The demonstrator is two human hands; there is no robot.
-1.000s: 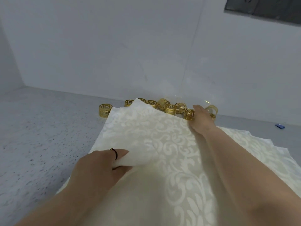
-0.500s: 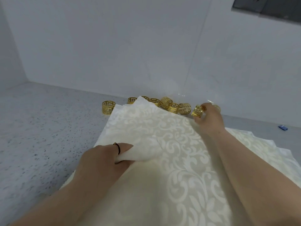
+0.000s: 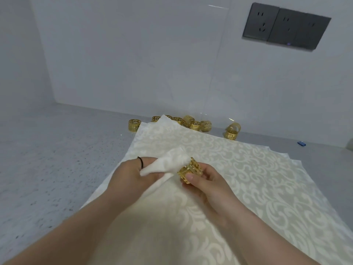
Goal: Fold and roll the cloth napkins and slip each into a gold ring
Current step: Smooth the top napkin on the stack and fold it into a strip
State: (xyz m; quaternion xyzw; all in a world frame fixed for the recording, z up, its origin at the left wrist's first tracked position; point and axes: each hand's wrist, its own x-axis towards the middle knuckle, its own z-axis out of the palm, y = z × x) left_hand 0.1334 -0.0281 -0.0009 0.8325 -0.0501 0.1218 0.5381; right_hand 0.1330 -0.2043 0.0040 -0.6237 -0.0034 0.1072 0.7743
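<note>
Head camera looked down on my two hands meeting over the stack of napkins point(image 3: 248, 169), cream cloths with a pale scroll pattern spread flat on the grey speckled counter point(image 3: 47, 169). My left hand point(image 3: 131, 173) gripped the rolled napkin point(image 3: 168, 164), fingers curled round it, so that its bunched white tip stuck up and pointed toward the right. My right hand point(image 3: 202, 180) pinched a gold ring point(image 3: 190, 172) between thumb and fingertips, the ring's opening touching the tip of the roll; I could not tell whether the cloth had entered it. A dark band point(image 3: 140, 162) sat on one left finger. The spare gold rings point(image 3: 193, 123) lay clustered at the far edge of the napkins against the white wall point(image 3: 133, 64), two more point(image 3: 232, 131) just apart to the right. A grey socket panel point(image 3: 286, 28) hung on the wall, and a small blue object point(image 3: 301, 143) lay on the counter at the right.
</note>
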